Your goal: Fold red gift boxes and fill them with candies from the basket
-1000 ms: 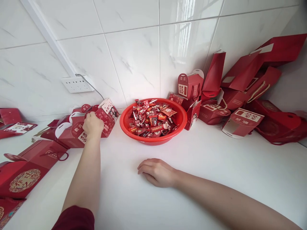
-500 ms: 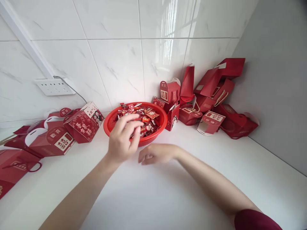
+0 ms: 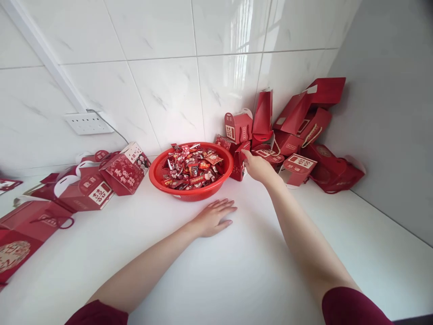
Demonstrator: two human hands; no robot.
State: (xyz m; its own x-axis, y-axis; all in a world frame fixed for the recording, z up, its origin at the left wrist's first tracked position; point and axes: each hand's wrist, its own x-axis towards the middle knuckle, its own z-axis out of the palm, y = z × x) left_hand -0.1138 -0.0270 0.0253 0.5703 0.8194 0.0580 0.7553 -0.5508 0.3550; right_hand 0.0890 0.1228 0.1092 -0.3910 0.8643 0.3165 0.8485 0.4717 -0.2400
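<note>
My left hand (image 3: 214, 220) lies flat on the white surface with its fingers stretched, just in front of a red plastic basket (image 3: 157, 180). Wrapped candies (image 3: 194, 167) in red, brown and white fill that basket. Farther right, my right hand (image 3: 257, 165) has its fingers closed at the edge of a small red candy box (image 3: 238, 169), which stands beside the basket. Part of the grip is hidden behind the hand. Another red box with a white label (image 3: 238, 126) sits just above and behind it.
Several red boxes (image 3: 287, 144) are piled in the right corner against a grey panel (image 3: 389, 135). More red boxes (image 3: 86, 187) line the left side. A power socket (image 3: 88, 123) with a cable is on the tiled wall (image 3: 162, 99).
My right hand has moved from in front of the basket to the small red box on the right. My left hand has come down from over the candies and flattened on the surface.
</note>
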